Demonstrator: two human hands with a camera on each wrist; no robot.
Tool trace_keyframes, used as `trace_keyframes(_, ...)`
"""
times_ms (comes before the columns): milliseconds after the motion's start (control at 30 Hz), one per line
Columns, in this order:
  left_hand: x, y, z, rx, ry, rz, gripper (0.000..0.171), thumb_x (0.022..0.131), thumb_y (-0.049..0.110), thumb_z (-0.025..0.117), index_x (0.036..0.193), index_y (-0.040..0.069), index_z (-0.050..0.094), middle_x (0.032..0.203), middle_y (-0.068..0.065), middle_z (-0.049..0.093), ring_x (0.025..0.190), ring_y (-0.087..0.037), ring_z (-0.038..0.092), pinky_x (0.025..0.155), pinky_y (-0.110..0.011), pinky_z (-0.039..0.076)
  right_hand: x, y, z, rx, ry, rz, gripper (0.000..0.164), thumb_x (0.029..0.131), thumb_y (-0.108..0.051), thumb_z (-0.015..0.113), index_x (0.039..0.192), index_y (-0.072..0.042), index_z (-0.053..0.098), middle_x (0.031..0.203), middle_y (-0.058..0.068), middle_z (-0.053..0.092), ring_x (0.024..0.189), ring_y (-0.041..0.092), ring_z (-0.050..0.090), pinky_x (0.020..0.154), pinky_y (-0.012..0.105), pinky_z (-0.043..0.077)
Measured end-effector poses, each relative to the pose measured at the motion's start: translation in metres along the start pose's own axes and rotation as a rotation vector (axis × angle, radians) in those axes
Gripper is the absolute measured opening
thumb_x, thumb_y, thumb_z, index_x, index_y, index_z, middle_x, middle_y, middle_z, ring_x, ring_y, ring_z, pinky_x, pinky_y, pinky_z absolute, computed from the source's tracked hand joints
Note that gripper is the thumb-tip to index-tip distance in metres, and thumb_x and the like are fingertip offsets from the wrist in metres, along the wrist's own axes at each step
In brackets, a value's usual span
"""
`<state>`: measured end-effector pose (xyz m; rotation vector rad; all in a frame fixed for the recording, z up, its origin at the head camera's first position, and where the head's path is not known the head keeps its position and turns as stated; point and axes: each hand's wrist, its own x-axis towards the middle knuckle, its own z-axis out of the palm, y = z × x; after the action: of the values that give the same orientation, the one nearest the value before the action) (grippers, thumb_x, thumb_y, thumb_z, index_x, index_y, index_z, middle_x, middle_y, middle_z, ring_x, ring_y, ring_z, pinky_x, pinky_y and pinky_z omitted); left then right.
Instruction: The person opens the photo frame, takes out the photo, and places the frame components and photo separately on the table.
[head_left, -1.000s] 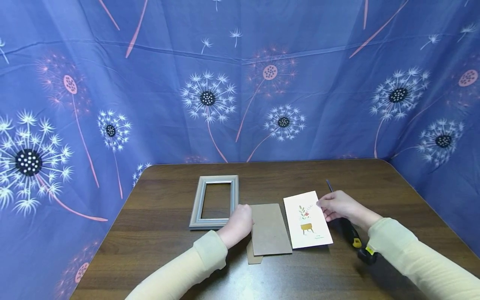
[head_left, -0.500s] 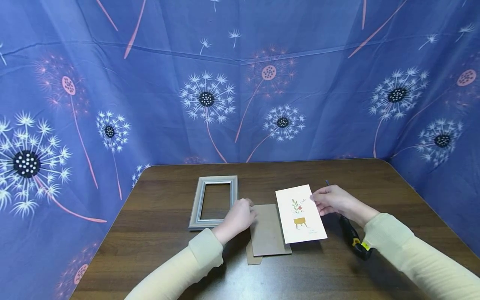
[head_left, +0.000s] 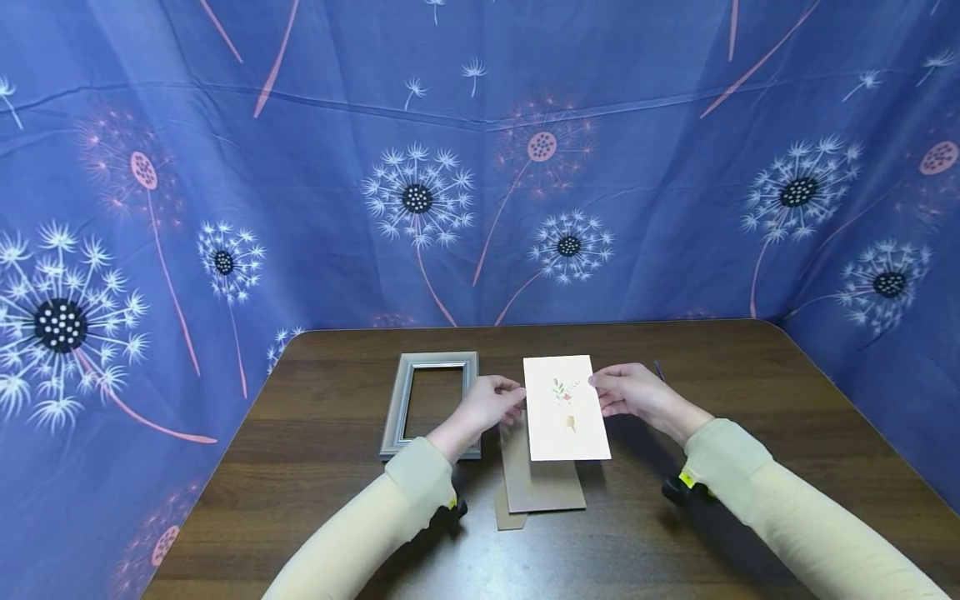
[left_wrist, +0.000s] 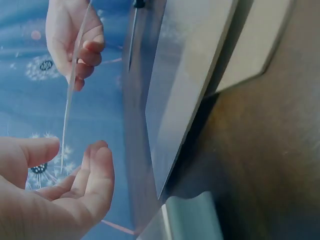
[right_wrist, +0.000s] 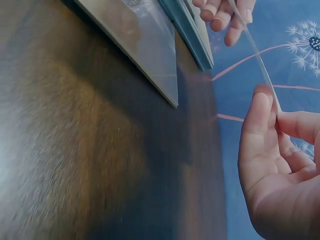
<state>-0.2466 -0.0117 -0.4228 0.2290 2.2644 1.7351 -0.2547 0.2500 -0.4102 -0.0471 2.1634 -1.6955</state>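
A white card (head_left: 566, 408) printed with a plant and a brown pot is raised above a brown backing board (head_left: 551, 493). My right hand (head_left: 637, 393) pinches its right edge between thumb and fingers, clearly visible in the right wrist view. At the opposite edge is my left hand (head_left: 487, 407); in the left wrist view its thumb (left_wrist: 42, 150) and fingers lie apart, either side of the card's edge (left_wrist: 67, 110). The board's top looks glossy in both wrist views. Beneath the board, a smaller tan piece (head_left: 511, 518) pokes out at the near left.
A grey-blue picture frame (head_left: 397, 404), with an open middle, lies left of the board, partly behind my left hand. Past my right hand shows the shaft of a screwdriver (head_left: 659, 371). The wooden table (head_left: 300, 500) meets a blue dandelion-patterned cloth (head_left: 315, 208) behind.
My right hand has carried the card up and left, over the board. My left hand has lifted off the board's left edge and moved up to the card's left edge, fingers spreading.
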Motion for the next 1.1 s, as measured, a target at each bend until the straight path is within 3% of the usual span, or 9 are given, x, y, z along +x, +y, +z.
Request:
trace_keyframes(133, 0.008, 0.002, -0.005, 0.031, 0.028, -0.004, 0.030, 0.093, 0.016, 0.059, 0.113, -0.006, 0.059, 0.091, -0.015, 0.067, 0.084, -0.031, 0.067, 0.073, -0.037, 0.060, 0.014, 0.002, 0.007, 0.042, 0.003, -0.012, 0.040, 0.095, -0.015, 0.054, 0.121, 0.015, 0.047, 0.082, 0.005, 0.065, 0.069, 0.011, 0.062, 0.067, 0.025, 0.058)
trace_keyframes(467, 0.031, 0.002, -0.016, 0.176, 0.186, -0.004, 0.018, 0.091, 0.014, 0.062, 0.097, -0.002, 0.065, 0.077, -0.013, 0.068, 0.063, -0.018, 0.064, 0.058, -0.028, 0.059, 0.045, 0.007, 0.016, 0.061, 0.027, -0.021, 0.039, 0.095, -0.015, 0.055, 0.121, 0.014, 0.049, 0.082, 0.005, 0.064, 0.067, 0.011, 0.062, 0.067, 0.025, 0.059)
trace_keyframes(633, 0.041, -0.002, -0.019, 0.210, 0.200, -0.013, 0.018, 0.089, 0.010, 0.064, 0.099, -0.004, 0.064, 0.077, -0.016, 0.068, 0.061, -0.019, 0.065, 0.054, -0.026, 0.058, 0.056, 0.011, 0.018, 0.070, 0.025, -0.015, 0.039, 0.095, -0.014, 0.054, 0.122, 0.014, 0.048, 0.080, 0.004, 0.063, 0.065, 0.010, 0.061, 0.065, 0.025, 0.059)
trace_keyframes(800, 0.047, -0.006, -0.020, 0.227, 0.201, -0.013, 0.014, 0.088, 0.008, 0.064, 0.095, -0.004, 0.064, 0.070, -0.013, 0.066, 0.061, -0.024, 0.067, 0.059, -0.035, 0.060, 0.065, 0.016, 0.020, 0.075, 0.035, -0.009, 0.036, 0.095, -0.012, 0.054, 0.120, 0.014, 0.049, 0.077, 0.003, 0.061, 0.063, 0.009, 0.060, 0.063, 0.023, 0.058)
trace_keyframes(1100, 0.054, -0.013, -0.015, 0.325, 0.239, 0.014, 0.018, 0.083, -0.001, 0.066, 0.099, -0.008, 0.060, 0.059, -0.012, 0.063, 0.055, -0.028, 0.067, 0.052, -0.032, 0.059, 0.079, 0.023, 0.026, -0.016, 0.054, 0.037, 0.034, 0.096, -0.015, 0.052, 0.119, 0.011, 0.053, 0.079, 0.007, 0.061, 0.063, 0.013, 0.061, 0.060, 0.025, 0.058)
